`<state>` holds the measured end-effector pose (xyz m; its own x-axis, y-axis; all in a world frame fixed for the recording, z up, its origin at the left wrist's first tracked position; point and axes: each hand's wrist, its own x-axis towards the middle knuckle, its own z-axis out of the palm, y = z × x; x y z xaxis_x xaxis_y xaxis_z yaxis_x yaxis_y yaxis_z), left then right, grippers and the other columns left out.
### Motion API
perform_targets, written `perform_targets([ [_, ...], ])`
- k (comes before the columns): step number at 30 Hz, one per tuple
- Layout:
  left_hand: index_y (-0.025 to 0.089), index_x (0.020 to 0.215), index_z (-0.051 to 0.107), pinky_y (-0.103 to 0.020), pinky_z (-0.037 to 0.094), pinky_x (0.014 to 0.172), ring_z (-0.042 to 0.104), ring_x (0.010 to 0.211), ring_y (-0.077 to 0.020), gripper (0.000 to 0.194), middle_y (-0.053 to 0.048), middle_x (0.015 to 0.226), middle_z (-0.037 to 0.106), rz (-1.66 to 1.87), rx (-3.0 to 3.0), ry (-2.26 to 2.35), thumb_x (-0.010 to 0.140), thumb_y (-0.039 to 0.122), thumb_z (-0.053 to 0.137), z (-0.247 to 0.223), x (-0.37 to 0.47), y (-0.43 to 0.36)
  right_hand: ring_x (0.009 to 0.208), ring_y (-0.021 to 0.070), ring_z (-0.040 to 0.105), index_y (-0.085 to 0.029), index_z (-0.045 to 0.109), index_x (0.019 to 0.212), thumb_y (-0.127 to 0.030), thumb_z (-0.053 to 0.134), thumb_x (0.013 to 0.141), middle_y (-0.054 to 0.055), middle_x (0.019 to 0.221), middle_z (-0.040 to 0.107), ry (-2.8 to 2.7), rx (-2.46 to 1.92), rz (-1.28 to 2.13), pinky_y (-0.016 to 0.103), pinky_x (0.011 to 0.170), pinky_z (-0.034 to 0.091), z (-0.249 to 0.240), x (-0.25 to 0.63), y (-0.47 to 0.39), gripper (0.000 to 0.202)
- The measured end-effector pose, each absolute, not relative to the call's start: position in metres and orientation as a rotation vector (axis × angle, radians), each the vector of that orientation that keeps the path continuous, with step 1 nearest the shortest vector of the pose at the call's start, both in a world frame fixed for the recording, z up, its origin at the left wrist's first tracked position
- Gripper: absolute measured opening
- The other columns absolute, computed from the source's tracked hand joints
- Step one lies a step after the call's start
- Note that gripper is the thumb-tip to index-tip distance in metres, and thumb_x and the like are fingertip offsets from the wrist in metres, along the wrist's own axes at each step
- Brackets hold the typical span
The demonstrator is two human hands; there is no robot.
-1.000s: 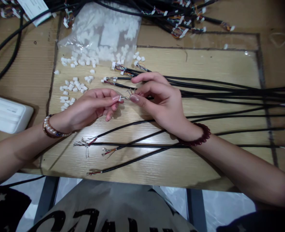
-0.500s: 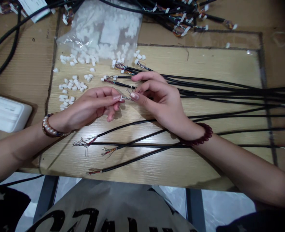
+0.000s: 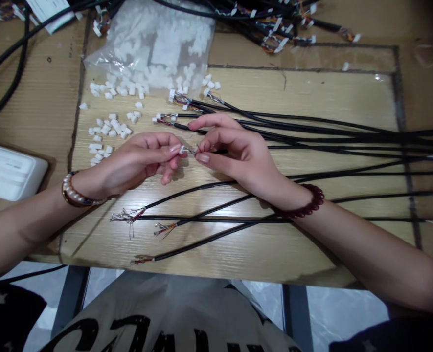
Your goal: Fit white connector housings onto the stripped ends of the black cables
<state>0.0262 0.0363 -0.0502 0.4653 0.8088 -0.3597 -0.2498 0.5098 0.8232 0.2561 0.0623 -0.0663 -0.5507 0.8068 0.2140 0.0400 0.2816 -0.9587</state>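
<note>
My left hand (image 3: 148,154) pinches a small white connector housing (image 3: 182,149) between thumb and forefinger. Thin wires (image 3: 191,151) run from the housing to my right hand (image 3: 234,149), whose thumb and forefinger are closed on them while the other fingers are loosely bent. The black cable these wires belong to is mostly hidden behind the right hand. Just beyond the hands lie black cables with white connectors (image 3: 172,95) on their ends. Closer to me, several cables end in bare fanned wires (image 3: 128,215), without housings.
Loose white housings (image 3: 115,127) are scattered at the left, below a clear plastic bag (image 3: 157,44) full of them. A heap of black cables (image 3: 271,29) lies at the back. A white box-shaped device (image 3: 12,171) stands at the left edge.
My right hand has shifted slightly left, closer to the housing, and its fingers have drawn together on the wires. The left hand has hardly moved and keeps the housing.
</note>
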Motion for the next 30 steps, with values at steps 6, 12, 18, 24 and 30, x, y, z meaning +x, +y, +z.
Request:
perform_targets([
  [6, 0.009, 0.083, 0.073, -0.015, 0.055, 0.049, 0.062, 0.052, -0.0081, 0.027, -0.001, 0.067, 0.066, 0.723, 0.817, 0.845, 0.084, 0.031, 0.088, -0.05, 0.027, 0.035, 0.122, 0.0236, 0.064, -0.021, 0.074, 0.084, -0.033, 0.079, 0.091, 0.006, 0.133, 0.069, -1.841, -0.749, 1.343, 0.038, 0.099, 0.054, -0.065, 0.256, 0.062, 0.015],
  [12, 0.02, 0.112, 0.072, -0.019, 0.057, 0.056, 0.067, 0.058, -0.0085, 0.033, 0.0, 0.088, 0.072, 0.887, 1.169, 0.909, 0.091, 0.043, 0.08, -0.052, 0.029, 0.026, 0.112, 0.0218, 0.065, -0.021, 0.072, 0.08, -0.032, 0.078, 0.09, 0.006, 0.128, 0.069, -1.764, -0.817, 1.289, 0.04, 0.102, 0.05, -0.068, 0.254, 0.062, 0.016],
  [18, 0.024, 0.112, 0.07, -0.02, 0.054, 0.057, 0.068, 0.064, -0.0091, 0.019, 0.0, 0.092, 0.073, 0.962, 1.704, 1.07, 0.096, 0.03, 0.076, -0.065, 0.025, 0.018, 0.117, 0.023, 0.062, -0.021, 0.07, 0.079, -0.034, 0.078, 0.089, 0.005, 0.129, 0.069, -1.789, -0.856, 1.278, 0.04, 0.102, 0.049, -0.067, 0.254, 0.061, 0.018],
  [24, 0.023, 0.111, 0.075, -0.02, 0.053, 0.058, 0.064, 0.06, -0.0093, 0.015, 0.001, 0.078, 0.07, 1.012, 1.701, 1.162, 0.099, 0.032, 0.072, -0.069, 0.025, 0.018, 0.121, 0.0227, 0.062, -0.021, 0.07, 0.08, -0.035, 0.077, 0.092, 0.005, 0.129, 0.068, -1.748, -0.812, 1.318, 0.038, 0.101, 0.05, -0.066, 0.254, 0.061, 0.019],
  [30, 0.02, 0.096, 0.078, -0.017, 0.05, 0.053, 0.062, 0.057, -0.0082, 0.006, -0.002, 0.083, 0.077, 0.959, 1.38, 1.195, 0.095, 0.026, 0.077, -0.054, 0.032, 0.02, 0.123, 0.0252, 0.062, -0.023, 0.071, 0.079, -0.042, 0.078, 0.091, 0.005, 0.131, 0.068, -1.777, -0.817, 1.311, 0.041, 0.102, 0.052, -0.065, 0.255, 0.061, 0.023],
])
